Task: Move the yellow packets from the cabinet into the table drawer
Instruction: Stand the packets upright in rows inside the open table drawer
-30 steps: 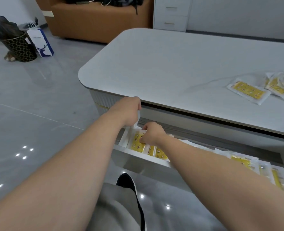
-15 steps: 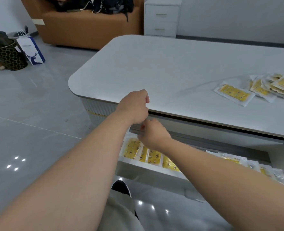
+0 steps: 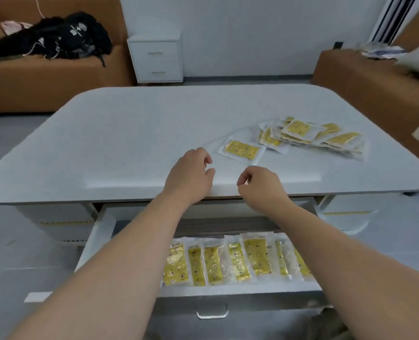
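Left hand [image 3: 191, 177] hovers above white table [image 3: 120, 143], orange sofa [image 3: 44, 82] behind.

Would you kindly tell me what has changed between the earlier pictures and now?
The left hand and right hand rose out of the drawer and now hover above the near edge of the table, loosely curled, holding nothing; the right left the packets it had been touching. The drawer stays open, its packets in a row, and the pile on the table is unmoved.
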### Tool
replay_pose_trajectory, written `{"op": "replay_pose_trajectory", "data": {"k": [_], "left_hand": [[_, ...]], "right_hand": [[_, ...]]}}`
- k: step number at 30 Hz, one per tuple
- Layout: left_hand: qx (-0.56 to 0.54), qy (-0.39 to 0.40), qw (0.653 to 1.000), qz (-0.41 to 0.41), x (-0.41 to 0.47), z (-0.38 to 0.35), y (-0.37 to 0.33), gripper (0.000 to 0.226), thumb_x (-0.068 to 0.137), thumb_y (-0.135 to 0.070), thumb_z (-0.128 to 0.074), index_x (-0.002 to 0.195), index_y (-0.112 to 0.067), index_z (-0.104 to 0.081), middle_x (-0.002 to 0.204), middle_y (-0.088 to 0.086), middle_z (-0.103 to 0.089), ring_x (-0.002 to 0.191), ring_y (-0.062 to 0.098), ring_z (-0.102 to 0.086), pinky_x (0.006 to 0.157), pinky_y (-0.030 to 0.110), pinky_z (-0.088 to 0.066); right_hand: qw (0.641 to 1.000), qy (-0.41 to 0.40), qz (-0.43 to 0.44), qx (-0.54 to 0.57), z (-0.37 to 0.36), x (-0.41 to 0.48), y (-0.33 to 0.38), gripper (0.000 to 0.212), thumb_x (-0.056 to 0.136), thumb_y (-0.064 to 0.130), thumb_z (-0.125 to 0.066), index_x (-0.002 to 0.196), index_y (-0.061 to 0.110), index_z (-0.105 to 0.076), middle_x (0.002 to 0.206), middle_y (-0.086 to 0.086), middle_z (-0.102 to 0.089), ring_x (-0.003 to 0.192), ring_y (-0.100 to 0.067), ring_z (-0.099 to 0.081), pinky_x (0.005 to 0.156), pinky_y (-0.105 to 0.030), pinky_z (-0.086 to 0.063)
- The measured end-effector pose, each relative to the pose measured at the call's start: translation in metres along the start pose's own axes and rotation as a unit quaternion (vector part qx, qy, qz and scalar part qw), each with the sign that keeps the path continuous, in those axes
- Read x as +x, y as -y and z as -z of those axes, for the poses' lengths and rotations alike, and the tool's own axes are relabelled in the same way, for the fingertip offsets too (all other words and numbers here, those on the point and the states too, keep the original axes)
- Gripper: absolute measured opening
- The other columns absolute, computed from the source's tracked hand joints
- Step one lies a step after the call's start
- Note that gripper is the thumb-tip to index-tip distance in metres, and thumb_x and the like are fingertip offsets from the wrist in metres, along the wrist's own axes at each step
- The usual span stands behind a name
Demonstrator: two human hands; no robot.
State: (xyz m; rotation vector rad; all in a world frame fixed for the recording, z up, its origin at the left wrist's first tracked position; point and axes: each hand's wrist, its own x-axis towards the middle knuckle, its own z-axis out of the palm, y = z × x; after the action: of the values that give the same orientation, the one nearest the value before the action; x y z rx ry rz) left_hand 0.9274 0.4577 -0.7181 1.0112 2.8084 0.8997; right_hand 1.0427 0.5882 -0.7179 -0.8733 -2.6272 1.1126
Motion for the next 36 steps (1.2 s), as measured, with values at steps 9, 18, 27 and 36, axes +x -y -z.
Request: {"op": "replay_pose_trajectory", "data": {"k": [9,18,27,36], "left_hand": [[0.039,0.022,0.994,-0.098,0.049,-0.078,-0.089,0.049,0.094,-0.046,-0.058,0.135,-0.021,-0.049,0.141,-0.004,-0.049,0.129,0.020,-0.044,0.105,0.038,-0.038],[0.129,0.050,0.979,-0.147,0.170,-0.142,-0.167,0.075,0.092,-0.068,-0.042,0.155,-0.029,-0.026,0.166,-0.004,-0.016,0.153,0.023,-0.011,0.119,0.051,-0.021],[0.206,0.163,0.955,-0.137,0.210,-0.190,-0.160,0.084,0.088,-0.080,-0.022,0.158,-0.038,0.000,0.167,-0.009,-0.004,0.153,0.024,-0.007,0.120,0.053,-0.013],[0.199,0.125,0.965,-0.118,0.154,-0.132,-0.077,0.080,0.091,-0.077,-0.024,0.158,-0.040,-0.001,0.167,-0.009,-0.006,0.154,0.022,-0.008,0.121,0.050,-0.011]], "right_hand": [[0.951,-0.281,-0.128,-0.033,0.090,0.075,-0.090,0.039,0.093,0.035,-0.058,0.128,0.023,-0.045,0.139,-0.007,-0.037,0.133,-0.031,-0.032,0.109,-0.042,-0.026],[0.933,-0.275,-0.198,-0.123,0.142,0.150,-0.159,0.078,0.091,0.074,-0.035,0.156,0.035,-0.016,0.166,-0.013,-0.002,0.153,-0.040,0.000,0.116,-0.066,-0.007],[0.931,-0.189,-0.231,-0.211,0.141,0.186,-0.185,0.089,0.080,0.087,-0.033,0.155,0.038,-0.026,0.165,-0.018,-0.016,0.152,-0.044,-0.006,0.112,-0.071,-0.014],[0.947,-0.128,-0.191,-0.223,0.076,0.146,-0.112,0.088,0.086,0.083,-0.033,0.159,0.037,-0.018,0.167,-0.018,-0.011,0.153,-0.043,-0.001,0.115,-0.066,-0.017]]}}
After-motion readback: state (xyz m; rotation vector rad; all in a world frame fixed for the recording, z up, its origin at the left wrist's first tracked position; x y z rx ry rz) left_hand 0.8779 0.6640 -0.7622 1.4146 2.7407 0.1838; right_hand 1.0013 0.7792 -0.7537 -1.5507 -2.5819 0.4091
